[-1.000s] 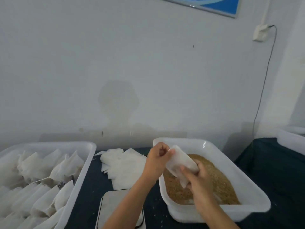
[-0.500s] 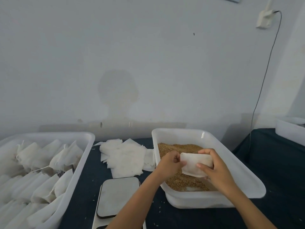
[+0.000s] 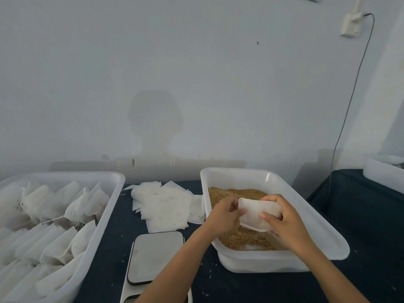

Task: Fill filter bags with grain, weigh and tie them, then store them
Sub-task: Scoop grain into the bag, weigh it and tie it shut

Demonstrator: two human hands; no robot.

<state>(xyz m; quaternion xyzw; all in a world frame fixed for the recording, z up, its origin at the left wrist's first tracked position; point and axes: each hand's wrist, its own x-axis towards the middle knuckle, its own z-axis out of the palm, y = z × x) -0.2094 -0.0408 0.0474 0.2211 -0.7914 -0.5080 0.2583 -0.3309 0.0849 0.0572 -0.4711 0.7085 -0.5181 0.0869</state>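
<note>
A plain, small packing workroom, set up for filling bags by hand rather than a home kitchen. A dark cloth-covered surface (image 3: 153, 241) stands against a bare, scuffed pale wall (image 3: 196, 84). On it, side by side, sit a white plastic tub of brown grain (image 3: 273, 178), a loose pile of flat white filter bags (image 3: 164, 206), a small digital scale with a metal plate (image 3: 156, 256), and a second white tub (image 3: 105, 215) packed with rows of tied, filled bags (image 3: 50, 217). A wall socket (image 3: 350, 24) with a thin cable (image 3: 347, 106) running down hangs at upper right.
</note>
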